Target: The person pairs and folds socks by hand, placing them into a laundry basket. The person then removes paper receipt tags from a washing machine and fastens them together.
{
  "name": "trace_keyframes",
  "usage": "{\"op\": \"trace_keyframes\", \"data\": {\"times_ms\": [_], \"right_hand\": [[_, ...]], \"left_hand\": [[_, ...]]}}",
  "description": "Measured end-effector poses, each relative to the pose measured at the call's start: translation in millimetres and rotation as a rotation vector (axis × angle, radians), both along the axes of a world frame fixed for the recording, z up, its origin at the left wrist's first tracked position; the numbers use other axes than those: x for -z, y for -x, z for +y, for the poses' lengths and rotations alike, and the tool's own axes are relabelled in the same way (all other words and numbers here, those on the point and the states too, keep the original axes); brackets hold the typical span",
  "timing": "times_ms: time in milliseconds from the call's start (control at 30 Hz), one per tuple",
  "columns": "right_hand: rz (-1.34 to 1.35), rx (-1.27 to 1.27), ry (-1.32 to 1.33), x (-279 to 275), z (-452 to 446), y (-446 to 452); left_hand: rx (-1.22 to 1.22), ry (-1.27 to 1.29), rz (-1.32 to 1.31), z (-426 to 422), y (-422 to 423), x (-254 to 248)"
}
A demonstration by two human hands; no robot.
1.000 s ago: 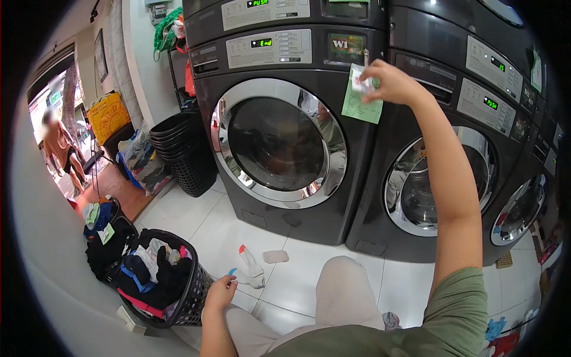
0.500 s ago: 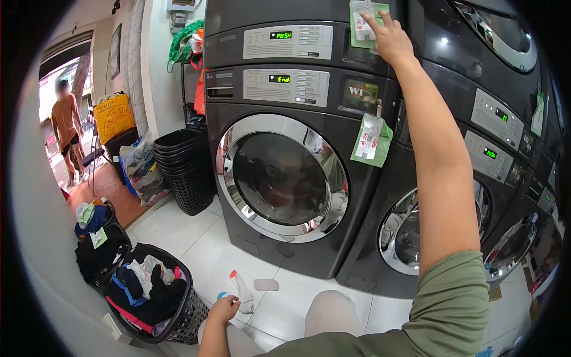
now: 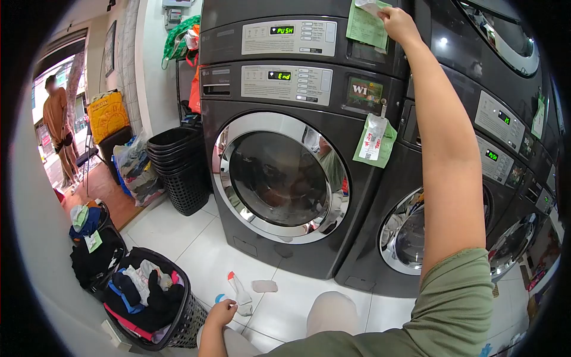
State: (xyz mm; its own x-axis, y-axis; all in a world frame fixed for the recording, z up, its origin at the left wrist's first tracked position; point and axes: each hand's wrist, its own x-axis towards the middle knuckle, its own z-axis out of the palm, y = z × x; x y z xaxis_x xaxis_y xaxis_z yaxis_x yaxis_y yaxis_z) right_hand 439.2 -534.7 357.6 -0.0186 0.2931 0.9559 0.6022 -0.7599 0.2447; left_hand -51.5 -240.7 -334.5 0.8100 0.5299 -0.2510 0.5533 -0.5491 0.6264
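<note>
My right hand (image 3: 399,25) is raised to the upper machine and pinches the edge of a white paper slip (image 3: 369,7). The slip is lifted at its lower end, baring a green paper (image 3: 366,28) with print on it. Low in my lap, my left hand (image 3: 222,312) has its fingers closed; what they hold, if anything, I cannot make out. Just past it on the tiles lie a white sock (image 3: 239,290) with a red-orange end and a small pale cloth (image 3: 264,286).
A dark front-loading machine (image 3: 279,250) shows "End"; the one above shows "PUSH". Another green paper with a white slip (image 3: 373,140) hangs on it. At left stand a full laundry basket (image 3: 189,318) and stacked black baskets (image 3: 184,190). A person (image 3: 57,119) stands near the doorway.
My right hand's fingers have gone from spread over the white slip to pinching it, and the slip is now lifted, showing the green paper. My left hand has barely moved.
</note>
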Motion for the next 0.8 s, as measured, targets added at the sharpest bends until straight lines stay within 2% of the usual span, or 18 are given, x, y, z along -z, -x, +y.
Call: {"op": "trace_keyframes", "data": {"times_ms": [400, 600, 700, 800], "right_hand": [[0.079, 0.005, -0.063, -3, -4, -5], [0.214, -0.448, -0.355, 11, 13, 10], [0.481, -0.466, -0.513, 18, 23, 32], [0.616, -0.551, -0.492, 7, 28, 7]], "left_hand": [[-0.009, -0.024, -0.003, 4, 9, 1], [-0.005, -0.017, -0.003, 2, 9, -5], [-0.013, -0.014, 0.001, 5, 7, 1], [-0.016, -0.022, 0.006, 6, 6, 0]]}}
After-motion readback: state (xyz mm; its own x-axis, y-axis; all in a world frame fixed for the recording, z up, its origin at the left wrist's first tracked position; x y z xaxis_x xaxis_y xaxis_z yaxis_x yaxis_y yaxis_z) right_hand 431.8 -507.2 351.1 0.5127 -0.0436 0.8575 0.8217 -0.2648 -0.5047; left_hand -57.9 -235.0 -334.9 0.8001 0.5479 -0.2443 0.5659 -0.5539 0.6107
